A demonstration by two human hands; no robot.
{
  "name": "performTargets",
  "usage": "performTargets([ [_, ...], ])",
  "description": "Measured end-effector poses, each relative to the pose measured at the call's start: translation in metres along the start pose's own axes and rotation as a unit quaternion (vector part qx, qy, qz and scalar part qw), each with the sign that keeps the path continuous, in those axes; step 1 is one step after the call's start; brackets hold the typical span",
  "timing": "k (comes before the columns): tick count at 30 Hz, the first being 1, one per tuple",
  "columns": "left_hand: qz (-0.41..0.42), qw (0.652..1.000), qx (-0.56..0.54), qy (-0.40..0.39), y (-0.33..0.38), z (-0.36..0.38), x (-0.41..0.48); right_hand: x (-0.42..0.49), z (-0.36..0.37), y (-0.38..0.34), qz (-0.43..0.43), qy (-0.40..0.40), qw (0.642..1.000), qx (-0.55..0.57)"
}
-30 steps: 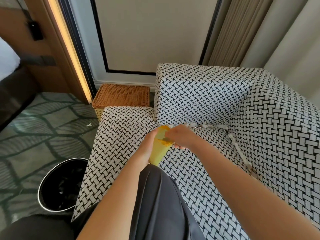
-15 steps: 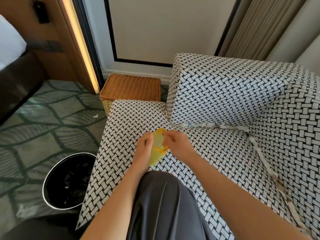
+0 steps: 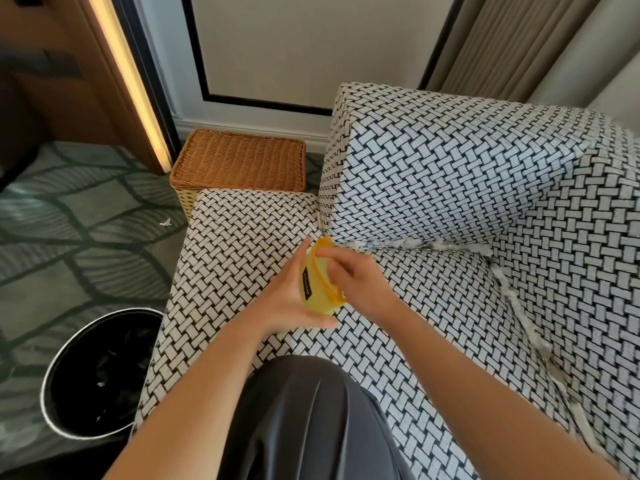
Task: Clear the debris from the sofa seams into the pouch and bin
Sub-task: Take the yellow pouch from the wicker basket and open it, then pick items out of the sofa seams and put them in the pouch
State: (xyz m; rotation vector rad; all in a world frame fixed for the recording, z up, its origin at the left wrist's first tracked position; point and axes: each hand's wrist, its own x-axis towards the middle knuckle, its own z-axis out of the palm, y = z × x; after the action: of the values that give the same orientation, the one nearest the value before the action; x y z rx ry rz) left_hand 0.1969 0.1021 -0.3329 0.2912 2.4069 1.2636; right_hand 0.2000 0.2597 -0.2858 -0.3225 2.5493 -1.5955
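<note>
Head view: right hand [image 3: 360, 285] fingertips hidden behind yellow pouch [image 3: 320, 296] rim, grip impossible to tell; left hand [image 3: 285, 301] clasps pouch, black label [image 3: 307, 287] unreadable.

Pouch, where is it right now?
Head view, centre: the pouch is held up over the sofa seat, cradled in the left hand with the right hand pinching its rim, just left of the debris-lined back seam.
</note>
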Motion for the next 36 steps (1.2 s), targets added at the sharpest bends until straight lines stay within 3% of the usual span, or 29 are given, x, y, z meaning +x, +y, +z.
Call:
performTargets([
  [4, -0.002, 0.998, -0.059, 0.03, 0.004, 0.016, 0.005, -0.003, -0.011, 0.007, 0.03, 0.037, 0.998, 0.049],
  [7, 0.013, 0.994, -0.06, 0.086, 0.005, 0.028, 0.004, -0.009, -0.022, 0.024, 0.068, 0.159, 0.979, 0.11],
  [10, 0.017, 0.993, -0.072, 0.09, 0.005, 0.029, 0.004, -0.007, -0.036, 0.056, 0.145, 0.234, 0.96, -0.045],
  [13, 0.024, 0.992, -0.068, 0.099, 0.004, 0.029, 0.005, 0.001, -0.043, 0.085, 0.198, 0.212, 0.942, -0.167],
  [18, 0.036, 0.988, -0.095, 0.113, -0.004, 0.031, 0.008, 0.019, -0.033, 0.101, 0.144, 0.281, 0.907, -0.278],
  [30, 0.042, 0.984, -0.134, 0.111, -0.011, 0.032, 0.013, 0.06, -0.037, 0.101, 0.284, 0.219, 0.837, -0.413],
  [36, 0.048, 0.983, -0.137, 0.112, -0.013, 0.032, 0.014, 0.068, -0.038, 0.096, 0.308, 0.217, 0.834, -0.402],
])
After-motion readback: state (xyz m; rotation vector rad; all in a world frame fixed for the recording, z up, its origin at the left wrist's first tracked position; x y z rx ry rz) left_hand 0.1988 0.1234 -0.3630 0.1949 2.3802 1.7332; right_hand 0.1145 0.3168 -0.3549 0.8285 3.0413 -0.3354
